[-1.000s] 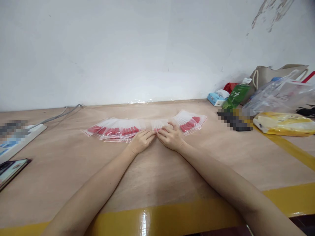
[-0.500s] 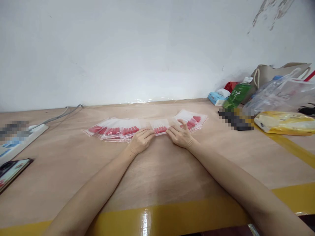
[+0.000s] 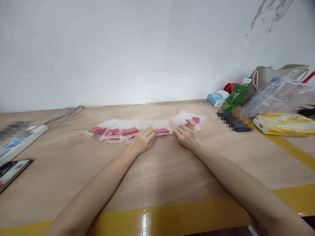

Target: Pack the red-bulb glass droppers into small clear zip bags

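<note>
A small clear zip bag (image 3: 161,126) with several red-ended white items inside lies in the middle of the table. My left hand (image 3: 143,141) is closed with its fingertips on the bag's near left corner. At the near right corner, my right hand (image 3: 186,135) has its thumb and fingers pressed together on the bag's edge. Left of my hands, a fanned pile of similar filled bags (image 3: 113,128) lies flat. A smaller pile of bags (image 3: 190,118) sits on the right, partly covered by my right hand.
A phone (image 3: 14,173) and a white power strip (image 3: 36,131) with a grey cable lie at the left. On the right are a green bottle (image 3: 237,95), a blue tissue pack (image 3: 217,99), a yellow-white packet (image 3: 283,124) and plastic bags (image 3: 278,95). Yellow tape (image 3: 172,214) lines the front edge.
My right hand has slid right along the near edge of the middle bag to its corner. My left hand stays at the left corner. The piles look the same.
</note>
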Tool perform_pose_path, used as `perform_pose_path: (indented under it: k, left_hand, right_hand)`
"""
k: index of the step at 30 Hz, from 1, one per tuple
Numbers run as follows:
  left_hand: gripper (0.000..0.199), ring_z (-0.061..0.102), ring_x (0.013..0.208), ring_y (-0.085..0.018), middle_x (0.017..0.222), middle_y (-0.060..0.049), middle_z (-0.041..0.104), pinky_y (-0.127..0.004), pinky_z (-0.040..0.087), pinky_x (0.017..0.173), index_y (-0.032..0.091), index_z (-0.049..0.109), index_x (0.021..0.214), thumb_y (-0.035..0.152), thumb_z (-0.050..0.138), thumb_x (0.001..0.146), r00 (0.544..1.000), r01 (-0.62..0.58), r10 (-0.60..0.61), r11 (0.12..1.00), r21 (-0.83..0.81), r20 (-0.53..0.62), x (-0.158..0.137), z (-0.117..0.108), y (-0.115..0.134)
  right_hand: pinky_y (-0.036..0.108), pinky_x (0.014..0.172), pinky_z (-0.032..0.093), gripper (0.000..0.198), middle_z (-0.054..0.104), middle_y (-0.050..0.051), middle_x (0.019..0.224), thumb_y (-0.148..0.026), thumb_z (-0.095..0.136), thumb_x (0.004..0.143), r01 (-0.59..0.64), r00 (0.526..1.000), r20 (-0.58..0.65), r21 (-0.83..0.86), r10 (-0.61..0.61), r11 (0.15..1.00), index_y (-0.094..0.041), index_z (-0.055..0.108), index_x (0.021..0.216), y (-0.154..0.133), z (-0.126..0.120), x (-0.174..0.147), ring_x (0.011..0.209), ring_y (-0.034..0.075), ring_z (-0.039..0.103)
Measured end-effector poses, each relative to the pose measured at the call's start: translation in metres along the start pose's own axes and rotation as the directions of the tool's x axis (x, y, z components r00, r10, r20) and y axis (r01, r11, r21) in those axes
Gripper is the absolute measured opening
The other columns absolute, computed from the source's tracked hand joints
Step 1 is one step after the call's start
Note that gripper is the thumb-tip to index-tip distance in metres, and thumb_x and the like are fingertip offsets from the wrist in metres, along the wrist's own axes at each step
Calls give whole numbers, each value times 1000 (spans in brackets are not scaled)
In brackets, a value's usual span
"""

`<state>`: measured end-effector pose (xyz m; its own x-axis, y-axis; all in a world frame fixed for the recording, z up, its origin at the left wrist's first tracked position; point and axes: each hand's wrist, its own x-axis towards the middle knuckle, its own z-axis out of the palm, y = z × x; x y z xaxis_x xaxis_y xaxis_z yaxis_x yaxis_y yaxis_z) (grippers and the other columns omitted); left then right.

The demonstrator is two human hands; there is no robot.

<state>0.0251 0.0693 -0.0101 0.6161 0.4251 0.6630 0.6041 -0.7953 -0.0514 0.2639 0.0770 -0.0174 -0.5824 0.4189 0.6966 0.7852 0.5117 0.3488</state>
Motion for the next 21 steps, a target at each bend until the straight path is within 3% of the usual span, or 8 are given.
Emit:
perform_pose_path:
  k: [3,6,8,10,13,17,21]
  left_hand:
    - [16,60,93,-16,105,-10,61,-29,51,75,16,50,94,13,35,90,996,83,-84,993,-85,-12,11,6,0]
    - [12,63,85,-14,102,-10,61,-27,52,70,16,45,93,16,32,92,979,182,-195,971,-156,-67,22,4,-8]
    - [11,64,79,-13,101,-10,62,-25,52,65,16,44,92,19,33,92,962,233,-254,954,-187,-96,24,-7,-18]
    - [9,64,81,-14,100,-9,62,-23,51,62,16,45,88,23,40,90,950,268,-292,943,-199,-106,18,-25,-28]
    - [16,62,90,-18,100,-7,63,-24,51,66,17,48,79,31,55,81,920,346,-368,923,-167,-131,-6,-54,-46]
    - [16,63,83,-16,91,-3,65,-26,49,70,18,49,74,32,52,83,858,476,-482,876,-81,-178,-49,-78,-66]
    - [15,63,76,-18,88,-3,66,-29,47,67,20,53,78,34,56,79,870,485,-458,861,149,-184,-75,-87,-73]
  right_hand:
    - [42,92,21,34,61,3,65,-36,43,87,-74,996,58,45,71,996,-18,59,63,5,-6,-1,73,16,49]
    - [47,93,20,36,64,10,92,-50,48,81,-221,970,115,55,213,974,-17,63,82,13,-9,-6,92,24,50]
    - [53,94,16,47,59,15,109,-56,47,79,-333,933,143,2,329,943,-16,60,99,19,-9,-10,102,29,46]
    - [58,94,12,53,59,16,109,-60,43,78,-401,895,196,-41,401,915,-16,59,103,22,-8,-14,102,31,48]
    - [58,96,9,52,63,12,97,-61,39,80,-392,873,315,-4,373,920,-18,61,99,19,-6,-14,91,27,54]
    - [54,97,16,56,62,10,101,-65,39,78,-360,882,359,91,306,929,-21,60,104,2,-8,-4,93,25,55]
    - [45,87,34,62,56,13,110,-67,40,76,-349,880,412,223,236,910,-20,56,113,-21,-6,9,100,27,52]
